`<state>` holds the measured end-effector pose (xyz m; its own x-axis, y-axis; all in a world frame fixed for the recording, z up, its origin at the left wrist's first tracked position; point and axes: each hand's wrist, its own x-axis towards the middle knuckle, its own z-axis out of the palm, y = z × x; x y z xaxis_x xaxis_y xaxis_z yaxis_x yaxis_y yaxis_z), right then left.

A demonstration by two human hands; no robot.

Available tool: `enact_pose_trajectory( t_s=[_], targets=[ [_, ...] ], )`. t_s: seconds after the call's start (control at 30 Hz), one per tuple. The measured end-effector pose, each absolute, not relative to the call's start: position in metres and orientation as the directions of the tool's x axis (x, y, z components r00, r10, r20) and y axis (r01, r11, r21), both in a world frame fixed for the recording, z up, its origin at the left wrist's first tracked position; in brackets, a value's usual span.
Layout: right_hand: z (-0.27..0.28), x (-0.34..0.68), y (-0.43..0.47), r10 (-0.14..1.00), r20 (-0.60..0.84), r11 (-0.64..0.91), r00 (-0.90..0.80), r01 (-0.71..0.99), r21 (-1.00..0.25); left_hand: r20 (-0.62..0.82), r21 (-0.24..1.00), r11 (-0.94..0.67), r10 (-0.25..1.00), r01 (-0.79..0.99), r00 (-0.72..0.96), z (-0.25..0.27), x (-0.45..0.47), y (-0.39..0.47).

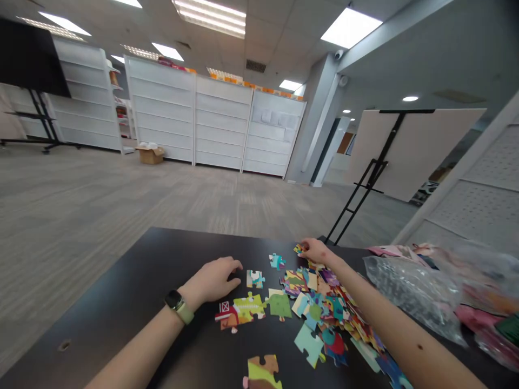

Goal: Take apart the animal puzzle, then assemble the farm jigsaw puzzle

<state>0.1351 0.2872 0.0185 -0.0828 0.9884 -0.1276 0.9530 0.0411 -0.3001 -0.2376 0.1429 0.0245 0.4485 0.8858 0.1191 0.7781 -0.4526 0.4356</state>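
Right now the left hand [214, 280] lies palm-down on the black table [133, 281], fingers loosely curled and holding nothing, a single puzzle piece [255, 279] just beyond the fingertips. Farther out, the right hand [318, 250] pinches a small piece [299, 249] between its fingertips, at the far edge of the loose puzzle pile [328, 308].

table [133, 302]: puzzle pieces [324, 308] centre-right | plastic bag [409, 292] right of pieces | left hand [214, 280] left of pieces

1 head-worn view, forward and down over the near black table [133, 281], far shelving [221, 129] beyond.
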Motion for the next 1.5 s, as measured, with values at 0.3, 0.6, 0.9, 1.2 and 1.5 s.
enact_pose_trajectory(
  t_s=[0.3, 0.6, 0.9, 1.2, 1.5],
  targets=[
    [0.039, 0.105, 0.277, 0.984, -0.157, -0.023, -0.086, 0.807, -0.59, 0.098, 0.471, -0.447, 0.883, 0.761, 0.458, 0.029, -0.239, 0.14],
    [0.036, 0.027, 0.149, 0.937, -0.061, 0.061, -0.345, 0.33, -0.942, -0.028, 0.657, -0.43, 0.807, 0.62, 0.59, 0.03, -0.252, 0.145],
    [0.01, 0.0, 0.119, 0.927, -0.175, -0.142, -0.332, 0.122, -0.982, 0.016, 0.969, -0.186, 0.708, 0.164, 0.706, 0.033, -0.248, 0.148],
    [0.023, -0.004, 0.101, 0.866, -0.075, 0.015, -0.495, 0.176, -0.984, -0.071, 0.969, -0.119, 0.71, 0.219, 0.7, 0.035, -0.244, 0.143],
    [0.017, -0.008, 0.098, 0.82, -0.062, 0.101, -0.568, 0.251, -0.963, -0.148, 0.945, -0.121, 0.669, 0.304, 0.728, 0.037, -0.246, 0.141]
  ],
)
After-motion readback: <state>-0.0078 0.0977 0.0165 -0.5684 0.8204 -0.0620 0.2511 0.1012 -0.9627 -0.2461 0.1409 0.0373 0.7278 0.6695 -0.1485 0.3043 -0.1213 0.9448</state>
